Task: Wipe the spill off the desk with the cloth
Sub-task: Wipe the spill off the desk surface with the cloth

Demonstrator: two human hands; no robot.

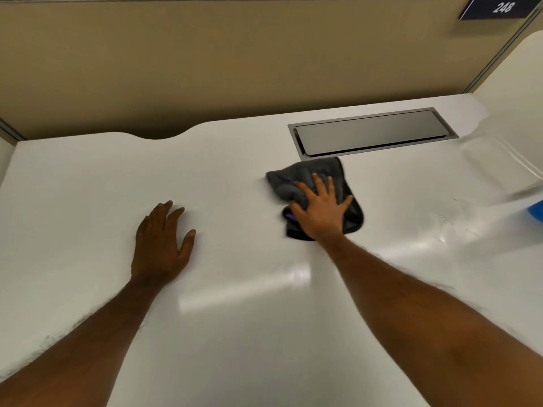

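A crumpled dark grey cloth [305, 177] lies on the white desk [235, 304], just in front of the metal cable hatch. My right hand [320, 210] presses flat on the cloth with its fingers spread. My left hand [163, 245] rests palm down on the bare desk to the left, fingers straight. A few small water droplets [443, 227] glisten on the desk to the right of the cloth.
A grey metal cable hatch [373, 132] is set into the desk behind the cloth. A blue object [536, 210] shows at the right edge. A beige partition wall [235, 60] rises behind the desk, with a dark number sign [499, 7] at top right.
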